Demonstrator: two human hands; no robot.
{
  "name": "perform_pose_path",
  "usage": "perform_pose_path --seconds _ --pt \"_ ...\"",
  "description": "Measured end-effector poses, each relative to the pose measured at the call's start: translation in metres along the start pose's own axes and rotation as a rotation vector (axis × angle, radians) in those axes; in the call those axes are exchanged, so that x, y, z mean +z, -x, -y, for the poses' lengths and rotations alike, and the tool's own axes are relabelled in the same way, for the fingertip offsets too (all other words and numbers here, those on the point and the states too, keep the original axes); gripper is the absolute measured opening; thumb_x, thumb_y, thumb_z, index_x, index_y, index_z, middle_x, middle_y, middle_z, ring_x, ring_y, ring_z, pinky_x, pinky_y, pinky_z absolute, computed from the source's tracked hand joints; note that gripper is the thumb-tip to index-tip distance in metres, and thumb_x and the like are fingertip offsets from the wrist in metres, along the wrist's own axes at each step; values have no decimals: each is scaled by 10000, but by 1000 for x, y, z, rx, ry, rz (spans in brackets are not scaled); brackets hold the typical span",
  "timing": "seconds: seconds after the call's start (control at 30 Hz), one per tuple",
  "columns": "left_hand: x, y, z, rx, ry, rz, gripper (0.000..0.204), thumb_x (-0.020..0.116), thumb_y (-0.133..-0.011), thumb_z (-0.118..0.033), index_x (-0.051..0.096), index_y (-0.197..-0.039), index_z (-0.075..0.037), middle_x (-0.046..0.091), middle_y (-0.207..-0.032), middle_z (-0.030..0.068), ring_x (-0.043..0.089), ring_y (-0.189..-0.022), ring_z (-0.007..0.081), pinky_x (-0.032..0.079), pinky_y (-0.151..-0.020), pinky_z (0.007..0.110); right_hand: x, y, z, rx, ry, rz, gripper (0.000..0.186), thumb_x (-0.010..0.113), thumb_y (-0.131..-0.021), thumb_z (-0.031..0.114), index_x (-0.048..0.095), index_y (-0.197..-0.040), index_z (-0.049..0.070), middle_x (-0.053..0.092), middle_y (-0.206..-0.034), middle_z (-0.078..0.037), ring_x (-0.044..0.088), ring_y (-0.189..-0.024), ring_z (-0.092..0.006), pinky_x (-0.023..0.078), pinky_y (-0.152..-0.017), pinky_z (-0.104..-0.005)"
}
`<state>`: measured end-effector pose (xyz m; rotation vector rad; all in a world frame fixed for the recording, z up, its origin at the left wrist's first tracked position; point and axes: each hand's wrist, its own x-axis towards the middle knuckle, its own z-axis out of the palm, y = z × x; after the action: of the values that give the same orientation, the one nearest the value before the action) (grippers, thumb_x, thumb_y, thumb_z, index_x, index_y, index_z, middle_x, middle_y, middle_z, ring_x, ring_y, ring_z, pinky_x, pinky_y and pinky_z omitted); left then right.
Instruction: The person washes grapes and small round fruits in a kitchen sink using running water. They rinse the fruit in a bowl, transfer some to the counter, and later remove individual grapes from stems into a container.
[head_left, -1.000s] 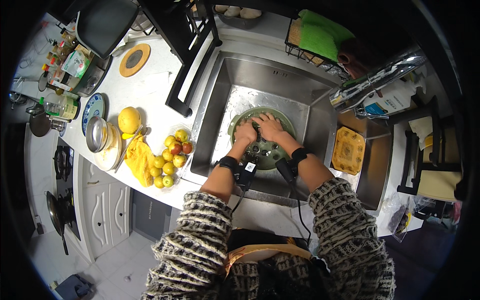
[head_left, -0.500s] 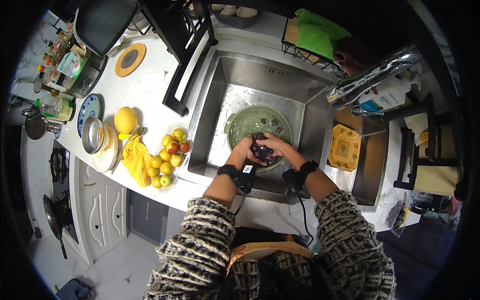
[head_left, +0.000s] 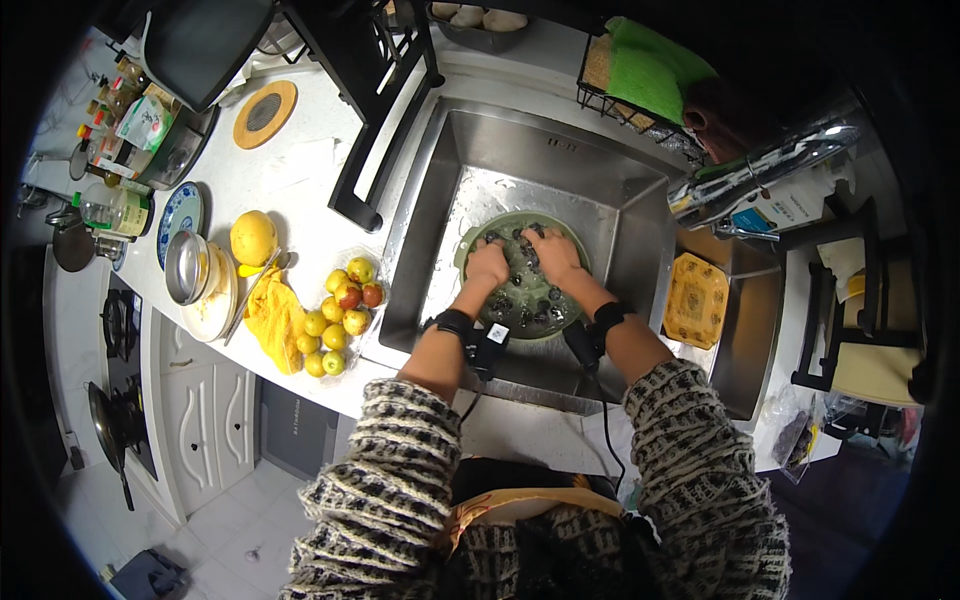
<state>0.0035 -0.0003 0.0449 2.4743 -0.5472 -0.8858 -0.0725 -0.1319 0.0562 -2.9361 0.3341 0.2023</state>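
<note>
Both hands, left (head_left: 487, 265) and right (head_left: 553, 255), spread flat among dark fruit (head_left: 520, 300) inside green bowl (head_left: 521, 275); fruit likely small, wet, slippery, soft; scoop from beneath.

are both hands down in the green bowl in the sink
Yes, the left hand and right hand both rest inside the green bowl, among the small dark fruits, in the steel sink.

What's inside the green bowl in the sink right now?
Small dark round fruits lie in the green bowl, and both hands are in it: left hand, right hand. Whatever lies under the hands is covered.
</note>
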Motion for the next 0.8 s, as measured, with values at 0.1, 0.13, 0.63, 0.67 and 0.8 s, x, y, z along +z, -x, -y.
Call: perform_pose_path --seconds 0.1,0.13,0.63,0.67,0.8 --pt "20 6 -1 -3 -207 141 452 521 -720 -119 518 -1172 -143 358 -1320 143 417 -1155 372 385 -934 422 11 12 16 83 -104 137 519 597 -689 130 451 -1177 228 432 -1192 -179 447 -1078 -367 428 -860 -427" --pt "26 5 0 0 -271 208 450 531 -712 -134 530 -1162 -127 387 -1307 142 425 -1157 358 384 -935 421 13 16 18 87 -105 216 528 604 -683 151 451 -1182 230 409 -1217 -184 440 -1084 -373 423 -869 -435" --pt "64 14 -18 -492 1320 4 537 415 -892 -413 464 -1165 47 535 -1115 211 527 -990 355 391 -843 482 16 43 20 820 -1528 334 410 528 -832 400 496 -1173 174 555 -1045 -63 546 -883 -246 440 -595 -524" --pt "55 18 -28 -563 1165 -46 533 416 -887 -425 487 -1129 46 532 -1115 229 521 -1008 371 393 -845 481 9 46 22 841 -1535 272 415 533 -830 400 493 -1178 178 553 -1048 -63 546 -877 -241 438 -589 -523" --pt "34 53 -69 -320 872 -310 501 418 -861 -427 523 -1044 27 557 -1019 274 530 -968 419 410 -831 448 -13 51 36 582 -1530 -133 396 573 -842 276 504 -1159 48 582 -996 -75 542 -849 -169 444 -728 -292"
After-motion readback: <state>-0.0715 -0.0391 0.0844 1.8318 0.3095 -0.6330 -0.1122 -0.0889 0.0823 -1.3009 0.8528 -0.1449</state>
